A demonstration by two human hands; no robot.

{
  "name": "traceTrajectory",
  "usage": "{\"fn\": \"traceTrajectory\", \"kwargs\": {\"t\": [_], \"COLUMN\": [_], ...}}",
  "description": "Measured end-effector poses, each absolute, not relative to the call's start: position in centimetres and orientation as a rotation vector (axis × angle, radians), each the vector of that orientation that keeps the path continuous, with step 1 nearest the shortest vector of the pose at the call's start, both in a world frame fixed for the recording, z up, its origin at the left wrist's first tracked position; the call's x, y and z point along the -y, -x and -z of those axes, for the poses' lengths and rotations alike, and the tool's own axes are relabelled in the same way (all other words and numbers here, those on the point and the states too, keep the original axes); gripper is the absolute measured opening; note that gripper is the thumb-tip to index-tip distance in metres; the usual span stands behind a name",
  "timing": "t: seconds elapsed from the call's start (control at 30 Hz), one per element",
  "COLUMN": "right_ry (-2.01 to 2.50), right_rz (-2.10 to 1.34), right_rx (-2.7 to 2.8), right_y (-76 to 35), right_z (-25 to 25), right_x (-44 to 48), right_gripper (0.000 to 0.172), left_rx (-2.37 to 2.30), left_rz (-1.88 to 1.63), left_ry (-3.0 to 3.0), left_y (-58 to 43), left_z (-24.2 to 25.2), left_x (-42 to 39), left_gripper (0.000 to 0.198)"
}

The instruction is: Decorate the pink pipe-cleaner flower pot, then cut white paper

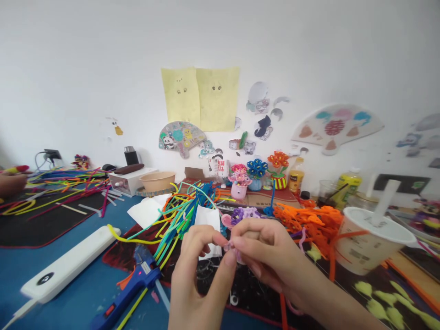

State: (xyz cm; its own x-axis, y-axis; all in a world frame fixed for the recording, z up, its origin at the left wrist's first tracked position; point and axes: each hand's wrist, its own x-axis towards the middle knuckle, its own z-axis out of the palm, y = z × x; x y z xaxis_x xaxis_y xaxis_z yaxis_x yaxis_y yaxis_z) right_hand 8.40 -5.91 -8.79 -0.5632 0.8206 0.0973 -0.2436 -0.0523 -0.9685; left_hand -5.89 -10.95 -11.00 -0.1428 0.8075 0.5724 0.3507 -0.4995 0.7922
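Over the dark mat, my left hand [204, 270] and my right hand [264, 252] meet at their fingertips. Both pinch a small pale pink-lilac piece of pipe cleaner [229, 247], mostly hidden by the fingers. Just behind my right hand lie purple and lilac pipe-cleaner flowers [245, 214]. A white paper [208, 220] sits behind my left hand. To the left of that hand is a blue glue gun [132, 291] with a small red light on its handle. A googly eye [234, 300] rests on the mat below my hands.
Bundled pipe cleaners [182, 220] spread behind the glue gun, near a white power strip [70, 263]. Orange pipe-cleaner pieces [309, 222] and a lidded cup with a straw [374, 243] stand right. Small potted flowers [239, 183] line the back. Another person's hand [13, 183] shows far left.
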Motion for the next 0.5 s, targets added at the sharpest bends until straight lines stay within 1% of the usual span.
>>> {"fn": "traceTrajectory", "kwargs": {"t": [0.23,0.5], "right_ry": [0.687,0.682], "right_rz": [-1.689,-1.680], "right_rx": [1.456,1.453], "right_y": [-8.45,-8.44], "right_z": [8.72,8.90], "right_x": [5.66,5.45], "right_gripper": [0.028,0.027], "left_rx": [-1.331,-1.380], "left_rz": [-1.667,-1.717], "left_ry": [-1.742,-1.793], "left_y": [6.08,6.32], "left_z": [11.15,11.30], "left_x": [10.80,10.72], "left_gripper": [0.007,0.004]}}
